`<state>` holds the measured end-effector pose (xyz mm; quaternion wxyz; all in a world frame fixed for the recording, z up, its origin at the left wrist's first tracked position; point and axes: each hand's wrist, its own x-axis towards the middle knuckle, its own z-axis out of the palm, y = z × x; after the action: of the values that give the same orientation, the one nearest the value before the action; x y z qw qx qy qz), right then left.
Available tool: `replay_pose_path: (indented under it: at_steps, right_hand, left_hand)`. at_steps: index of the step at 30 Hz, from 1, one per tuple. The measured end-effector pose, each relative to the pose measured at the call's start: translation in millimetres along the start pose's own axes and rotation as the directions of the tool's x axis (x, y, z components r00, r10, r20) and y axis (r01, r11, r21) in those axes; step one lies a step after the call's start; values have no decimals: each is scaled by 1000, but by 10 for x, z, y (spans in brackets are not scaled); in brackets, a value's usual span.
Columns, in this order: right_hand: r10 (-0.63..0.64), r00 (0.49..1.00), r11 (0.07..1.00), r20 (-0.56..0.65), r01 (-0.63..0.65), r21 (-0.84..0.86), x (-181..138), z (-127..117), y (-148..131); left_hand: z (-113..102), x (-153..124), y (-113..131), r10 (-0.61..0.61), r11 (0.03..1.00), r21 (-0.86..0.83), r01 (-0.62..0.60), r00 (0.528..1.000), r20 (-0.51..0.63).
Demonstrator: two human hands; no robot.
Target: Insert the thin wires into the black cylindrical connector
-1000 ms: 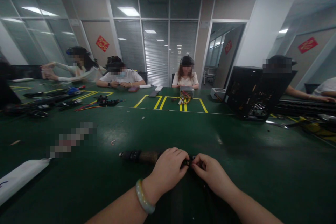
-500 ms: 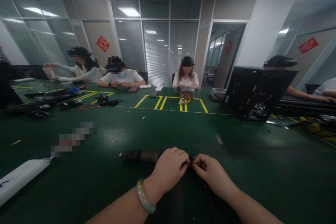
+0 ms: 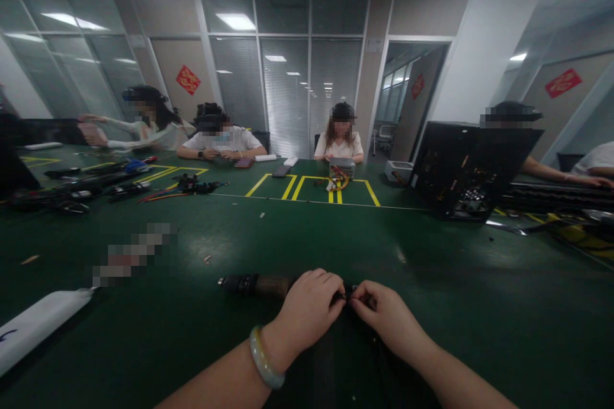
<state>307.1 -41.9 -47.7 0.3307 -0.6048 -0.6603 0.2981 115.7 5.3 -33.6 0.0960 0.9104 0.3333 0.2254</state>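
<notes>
- A wide green table (image 3: 432, 281) is filling an office room with glass walls, and several people are sitting along its far and side edges.
- The left hand (image 3: 307, 313), with a pale bracelet (image 3: 263, 361) on its wrist, is curling its fingers and pinching a small dark part (image 3: 346, 297) at the near edge of the table.
- The right hand (image 3: 384, 319) is gripping the same part from the other side, its fingertips meeting those of the left hand.
- The part is sitting between the two hands, too small and dim to identify.
- A dark cylindrical tool (image 3: 254, 284) is lying on the table, its right end disappearing under the left hand.
- A white object (image 3: 38, 326) is lying at the near left.
- An open black computer case (image 3: 470, 169) is standing at the right, well apart from the hands.
- A grey box with coloured wires (image 3: 341, 169) is sitting in front of the person opposite.
</notes>
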Motion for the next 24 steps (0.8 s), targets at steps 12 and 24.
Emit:
replay_pose_path:
  at_steps: [12,24]
  right_hand:
    - [-24,1000,1000,-7,24,18,23,17,57]
    - [-19,1000,999,1,19,28,4,13,30]
  left_hand:
    - [1,10,-3,26,999,-27,-26,1000,-14]
    - [-24,5,11,33,999,20,-33,999,24]
